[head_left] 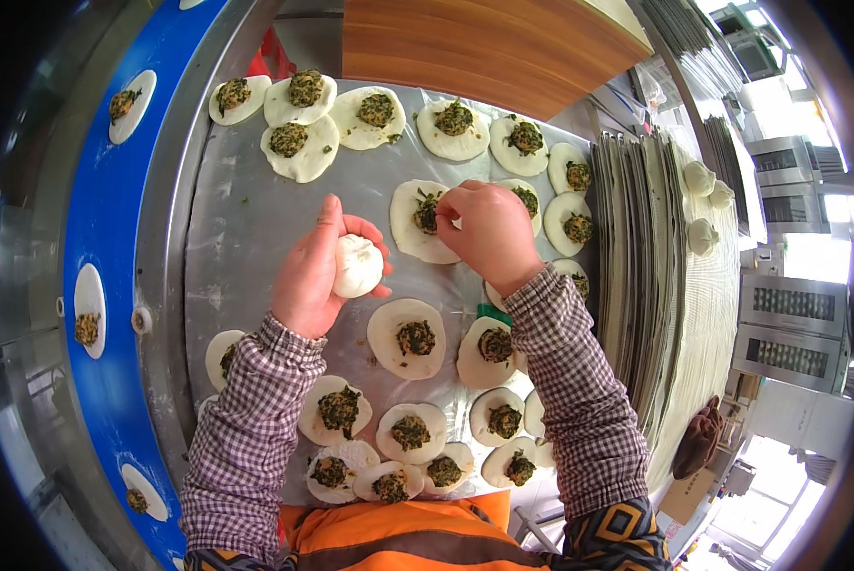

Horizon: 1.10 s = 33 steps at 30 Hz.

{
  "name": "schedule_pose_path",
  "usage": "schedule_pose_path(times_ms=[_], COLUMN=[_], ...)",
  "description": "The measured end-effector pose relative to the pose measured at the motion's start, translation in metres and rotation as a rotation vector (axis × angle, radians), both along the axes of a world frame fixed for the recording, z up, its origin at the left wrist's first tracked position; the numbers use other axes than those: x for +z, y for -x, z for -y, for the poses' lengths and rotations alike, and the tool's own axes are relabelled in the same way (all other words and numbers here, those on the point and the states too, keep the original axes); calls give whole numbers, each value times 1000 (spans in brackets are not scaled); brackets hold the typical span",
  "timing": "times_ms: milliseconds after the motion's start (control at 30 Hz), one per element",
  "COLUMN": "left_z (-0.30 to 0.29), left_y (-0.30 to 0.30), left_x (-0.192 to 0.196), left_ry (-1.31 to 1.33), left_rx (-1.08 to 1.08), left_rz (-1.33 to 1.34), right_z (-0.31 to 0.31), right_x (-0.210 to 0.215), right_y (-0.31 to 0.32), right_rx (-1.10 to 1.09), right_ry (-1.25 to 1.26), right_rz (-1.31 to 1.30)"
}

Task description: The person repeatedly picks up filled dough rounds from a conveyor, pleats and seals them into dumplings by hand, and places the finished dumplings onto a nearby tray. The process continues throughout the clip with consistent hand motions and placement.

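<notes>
My left hand (311, 271) cups a closed white dough bun (358, 266) above the metal table (246, 219). My right hand (489, 233) reaches to a flat round wrapper with green filling (417, 221) and pinches its edge between the fingertips. Many more round wrappers topped with green filling lie around both hands, such as one (407, 338) just below the bun and several in a row at the far edge (453, 128).
A blue conveyor (103, 238) on the left carries filled wrappers. To the right stands a stack of thin trays (636, 247), with finished buns (701, 179) on the top one. A wooden board (484, 43) sits beyond the table.
</notes>
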<state>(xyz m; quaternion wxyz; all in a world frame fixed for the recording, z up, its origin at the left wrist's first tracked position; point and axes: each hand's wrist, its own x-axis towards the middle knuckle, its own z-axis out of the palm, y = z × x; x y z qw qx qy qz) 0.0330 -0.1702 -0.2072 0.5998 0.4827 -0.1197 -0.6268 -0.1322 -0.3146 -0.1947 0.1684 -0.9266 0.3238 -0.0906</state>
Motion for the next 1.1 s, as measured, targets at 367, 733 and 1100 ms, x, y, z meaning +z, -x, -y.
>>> schedule_pose_path(times_ms=[367, 733, 1100], left_z=[-24, -86, -97], left_y=[47, 76, 127], left_x=[55, 102, 137], left_ry=[106, 274, 394], left_rx=[-99, -103, -73], left_rz=[-50, -7, -77], right_z=[-86, -167, -208], right_x=[95, 153, 179], right_y=[34, 63, 108], right_rx=[33, 348, 59], right_ry=[-442, 183, -228], right_rz=[465, 384, 456])
